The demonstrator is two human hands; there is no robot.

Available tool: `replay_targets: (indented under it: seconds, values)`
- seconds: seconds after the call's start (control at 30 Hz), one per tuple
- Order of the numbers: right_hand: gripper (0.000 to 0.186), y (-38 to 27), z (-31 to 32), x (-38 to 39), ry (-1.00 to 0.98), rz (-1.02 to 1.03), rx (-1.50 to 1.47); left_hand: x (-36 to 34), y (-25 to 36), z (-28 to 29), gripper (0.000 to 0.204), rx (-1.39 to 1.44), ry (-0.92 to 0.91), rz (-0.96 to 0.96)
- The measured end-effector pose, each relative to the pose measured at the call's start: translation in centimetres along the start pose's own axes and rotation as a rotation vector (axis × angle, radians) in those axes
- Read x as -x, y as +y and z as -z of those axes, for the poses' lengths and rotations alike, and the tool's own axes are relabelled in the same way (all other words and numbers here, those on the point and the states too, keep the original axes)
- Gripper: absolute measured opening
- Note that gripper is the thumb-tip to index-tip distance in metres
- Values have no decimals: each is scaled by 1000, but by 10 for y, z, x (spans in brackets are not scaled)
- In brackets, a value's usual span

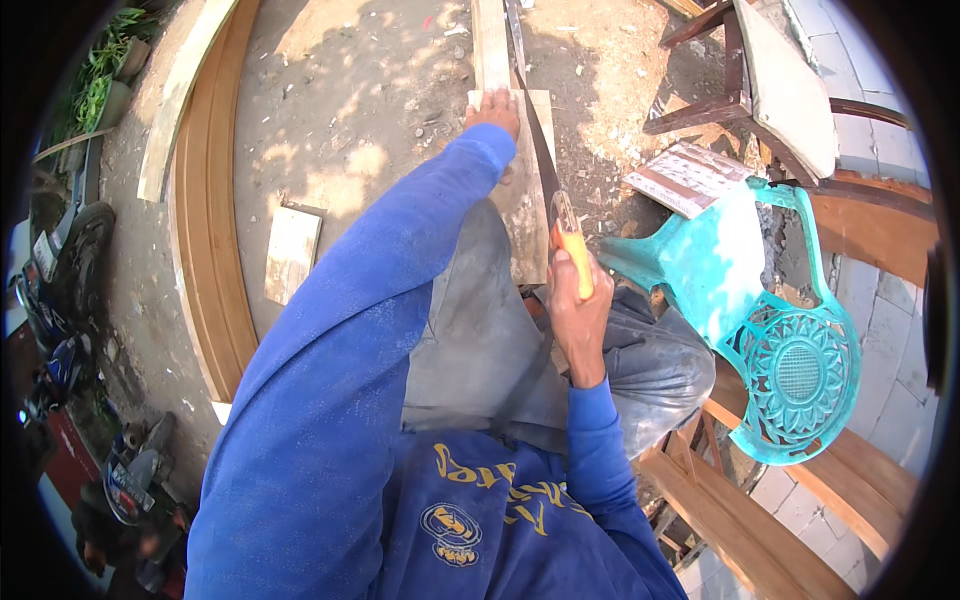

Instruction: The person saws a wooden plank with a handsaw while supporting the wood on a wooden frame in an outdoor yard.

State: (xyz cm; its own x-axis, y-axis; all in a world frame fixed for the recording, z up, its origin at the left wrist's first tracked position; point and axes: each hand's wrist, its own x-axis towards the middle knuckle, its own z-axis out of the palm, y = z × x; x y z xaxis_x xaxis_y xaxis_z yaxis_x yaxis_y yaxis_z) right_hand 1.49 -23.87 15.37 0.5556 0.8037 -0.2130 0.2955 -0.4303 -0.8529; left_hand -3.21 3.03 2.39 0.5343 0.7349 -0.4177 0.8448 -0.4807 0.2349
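My right hand (582,325) is wrapped round the yellow-orange handle of a handsaw (544,155). The saw's long, dark blade slants up and away, along the right side of a narrow plank (489,45). My left hand (495,115) lies flat with its fingers stretched out where that plank meets a wider wooden board (526,235). This board reaches back toward my knees, partly hidden by my left sleeve and trouser leg. Whether the blade's teeth are in the wood, I cannot tell.
A turquoise plastic chair (715,265) lies tipped at my right, near a worn painted board (690,178). A wooden seat frame (740,80) stands beyond. Long timbers (215,200) lie left, with a short offcut (293,255) on the dirt. Motorbikes (65,270) are at far left.
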Motion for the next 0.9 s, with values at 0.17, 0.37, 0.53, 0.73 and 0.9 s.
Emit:
replay_targets:
  seconds: [0.17, 0.37, 0.53, 0.73, 0.9]
  values:
    - [26, -22, 37, 62, 51, -25, -44, 6, 5, 7, 152, 1, -49, -25]
    - [31, 5, -27, -73, 78, 139, 59, 7, 10, 12, 157, -18, -91, -21]
    - [31, 10, -32, -68, 106, 164, -65, 5, 2, 10, 156, -60, -107, -37]
    - [34, 13, -31, -75, 106, 178, 25, 5, 6, 15, 157, -67, -91, -57]
    - [37, -3, -27, -69, 82, 171, 15, 9, 4, 18, 155, -60, -99, -55]
